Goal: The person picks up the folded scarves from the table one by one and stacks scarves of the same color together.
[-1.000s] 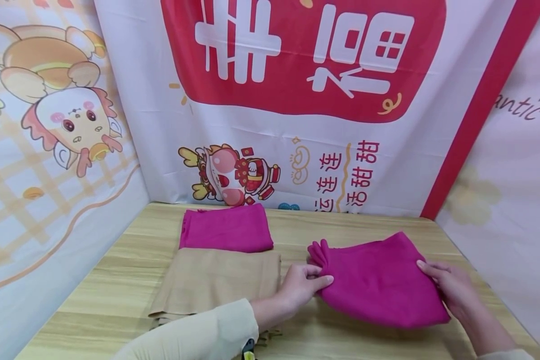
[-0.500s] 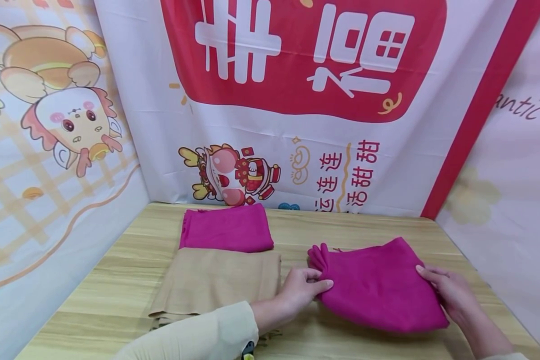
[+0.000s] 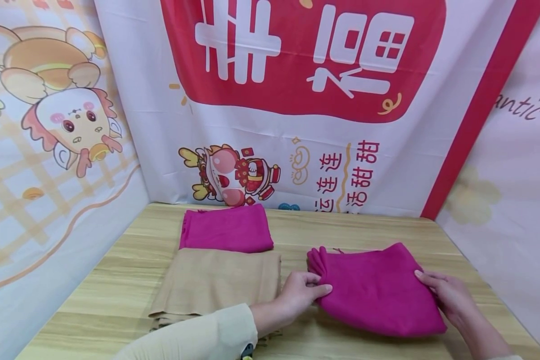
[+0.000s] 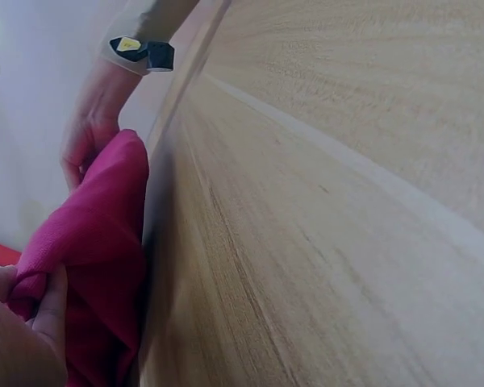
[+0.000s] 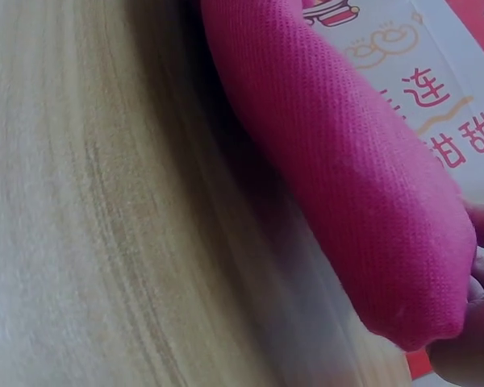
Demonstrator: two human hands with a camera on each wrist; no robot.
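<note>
Above the right half of a wooden table, a slack magenta cloth is hanging between two grips.
Its near edge is apparently standing off the wood; a tan cloth is lying to its left, with a smaller magenta cloth resting just beyond that, toward the table's far left corner. The left hand is pinching one end below its bunched pleats, fingers clamped on the fabric; the right hand is gripping the opposite edge, its fingers partly hidden. Good handling is probably calling for level hands, a gentle outward pull against the sag, and smoothing of the pleats.
</note>
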